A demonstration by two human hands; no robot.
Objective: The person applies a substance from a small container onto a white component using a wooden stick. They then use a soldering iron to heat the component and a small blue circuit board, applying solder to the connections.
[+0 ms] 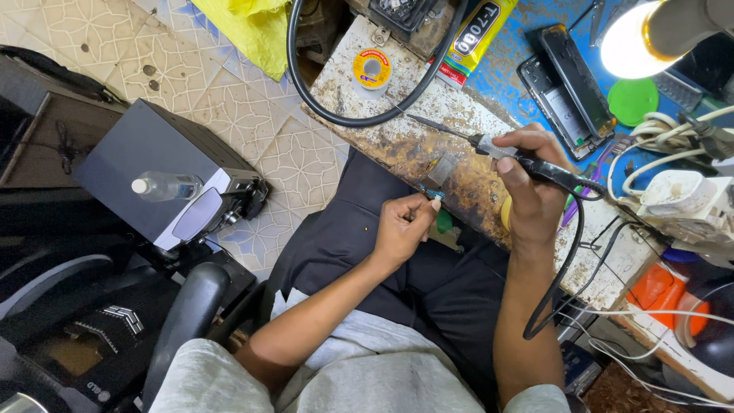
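My right hand [531, 183] grips a black soldering iron [535, 164] whose thin metal tip [428, 122] points left over the stained workbench [397, 138]. My left hand [404, 226] pinches a small blue part [433, 193] at the bench's front edge, just below a small metal piece [443, 167] lying on the bench. The iron's black cord [562, 268] hangs down past my right forearm.
A solder spool [372, 69], a thick black cable [344, 115], a yellow glue tube [478, 34], an opened phone [566, 88], a green lid [633, 101] and a lit lamp [634, 38] sit on the bench. White cables and a power strip [688, 199] lie right. A grey box with a bottle [164, 186] stands left.
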